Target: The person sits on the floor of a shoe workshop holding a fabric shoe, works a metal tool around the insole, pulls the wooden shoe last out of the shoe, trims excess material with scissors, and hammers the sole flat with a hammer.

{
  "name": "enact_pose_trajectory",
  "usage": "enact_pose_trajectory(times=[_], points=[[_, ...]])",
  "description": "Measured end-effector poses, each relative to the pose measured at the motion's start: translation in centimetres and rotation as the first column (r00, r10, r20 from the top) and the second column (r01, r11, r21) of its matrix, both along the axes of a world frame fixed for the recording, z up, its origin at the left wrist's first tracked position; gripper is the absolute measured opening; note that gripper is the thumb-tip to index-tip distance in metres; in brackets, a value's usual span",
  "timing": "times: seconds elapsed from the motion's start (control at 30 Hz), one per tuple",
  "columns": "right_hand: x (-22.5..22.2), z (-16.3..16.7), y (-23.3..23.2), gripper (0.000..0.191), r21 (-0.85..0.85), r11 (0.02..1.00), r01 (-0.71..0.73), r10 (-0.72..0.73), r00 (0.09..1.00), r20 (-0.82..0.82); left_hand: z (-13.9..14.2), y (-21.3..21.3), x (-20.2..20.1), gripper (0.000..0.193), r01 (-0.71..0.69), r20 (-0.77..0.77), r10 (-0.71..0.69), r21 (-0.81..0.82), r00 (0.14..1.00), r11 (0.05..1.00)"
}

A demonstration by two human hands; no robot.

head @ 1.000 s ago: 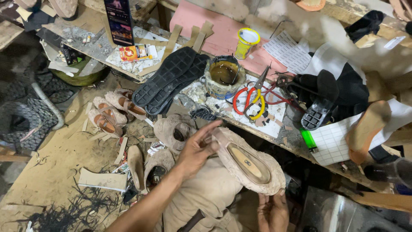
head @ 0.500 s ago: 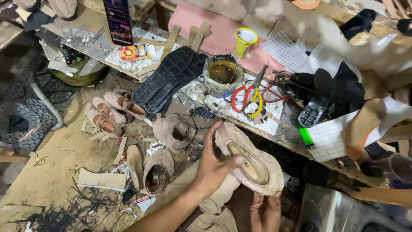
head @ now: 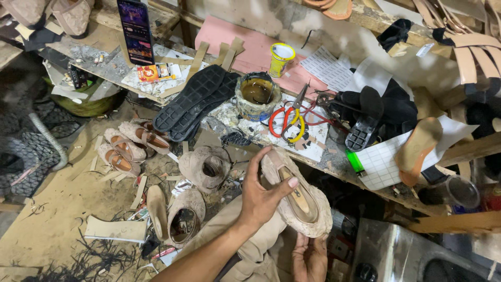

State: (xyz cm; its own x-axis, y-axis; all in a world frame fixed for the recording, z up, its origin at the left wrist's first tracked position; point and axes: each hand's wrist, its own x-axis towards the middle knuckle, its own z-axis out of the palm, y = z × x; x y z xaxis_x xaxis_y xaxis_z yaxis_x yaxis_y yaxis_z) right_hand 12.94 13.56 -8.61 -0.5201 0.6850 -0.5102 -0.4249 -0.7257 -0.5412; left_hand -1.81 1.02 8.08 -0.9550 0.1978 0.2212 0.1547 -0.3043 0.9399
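Since a second ago your left hand (head: 263,196) has shifted from the shoe's left edge onto its opening, and the beige shoe upper (head: 298,194) has tipped so its insole faces you more squarely. That hand now grips the shoe from the left side: the thumb lies across the tan insole, and the fingers curl up along the near rim. Your right hand (head: 310,257) sits under the heel end of the shoe, palm up and open, fingers spread loosely; whether it really bears the shoe's weight or only hovers just below, you cannot tell from here. The shoe hangs over your lap, just in front of the workbench edge (head: 334,159), toe pointing up toward the red-and-yellow-handled scissors (head: 291,117).

On the bench beyond, a tin of glue (head: 257,95) stands beside a pair of black rubber soles (head: 195,102). On the floor to your left lie more beige shoes (head: 128,149) and a lasted upper (head: 206,168).

Hard to make out: the underside of the shoe you hold is hidden, your right wrist is cut off by the bottom of the view, and the left palm is masked by the back of the hand. The dark space under the bench behind the shoe shows nothing clearly.
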Motion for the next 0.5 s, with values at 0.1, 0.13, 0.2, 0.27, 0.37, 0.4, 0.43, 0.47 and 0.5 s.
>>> enact_pose_trajectory(times=[0.1,0.13,0.2,0.27,0.37,0.4,0.43,0.47,0.5], points=[[0.1,0.4,-0.3,0.050,-0.058,0.998,0.016,-0.008,0.991,0.136,-0.2,0.2,-0.2,0.085,0.070,0.059,-0.077,0.110,0.995,0.991],[0.1,0.6,-0.5,0.050,-0.035,0.999,-0.001,0.005,0.995,0.095,-0.4,0.3,-0.4,0.085,0.088,0.068,-0.098,0.135,0.993,0.987],[0.2,1.1,-1.0,0.049,0.015,0.999,-0.033,0.033,0.999,0.018,-0.7,0.2,-1.0,0.084,0.072,0.009,-0.073,0.097,0.997,0.993],[0.2,1.8,-1.4,0.049,0.046,0.999,-0.019,0.020,1.000,-0.007,-1.2,-0.1,-1.8,0.082,0.054,-0.044,-0.053,0.033,0.998,0.998],[0.4,3.1,-1.4,0.048,0.055,0.998,-0.010,0.006,0.997,0.083,-2.0,-1.0,-2.7,0.076,0.032,-0.094,-0.037,-0.056,0.995,0.998],[0.3,3.5,-1.2,0.048,0.054,0.998,-0.011,0.004,0.992,0.127,-2.3,-1.3,-3.0,0.074,0.026,-0.110,-0.031,-0.052,0.993,0.998],[0.4,4.0,-0.9,0.046,0.085,0.996,-0.024,0.016,0.996,0.086,-2.5,-1.7,-3.2,0.072,0.021,-0.125,-0.027,-0.049,0.992,0.999],[0.5,4.6,-0.3,0.044,0.117,0.992,-0.036,0.031,0.998,0.046,-2.6,-2.1,-3.4,0.071,0.017,-0.090,-0.024,-0.084,0.996,0.996],[0.4,5.2,0.3,0.042,0.149,0.988,-0.045,0.044,0.999,0.006,-2.7,-2.5,-3.6,0.070,0.015,-0.056,-0.022,-0.119,0.998,0.993]])
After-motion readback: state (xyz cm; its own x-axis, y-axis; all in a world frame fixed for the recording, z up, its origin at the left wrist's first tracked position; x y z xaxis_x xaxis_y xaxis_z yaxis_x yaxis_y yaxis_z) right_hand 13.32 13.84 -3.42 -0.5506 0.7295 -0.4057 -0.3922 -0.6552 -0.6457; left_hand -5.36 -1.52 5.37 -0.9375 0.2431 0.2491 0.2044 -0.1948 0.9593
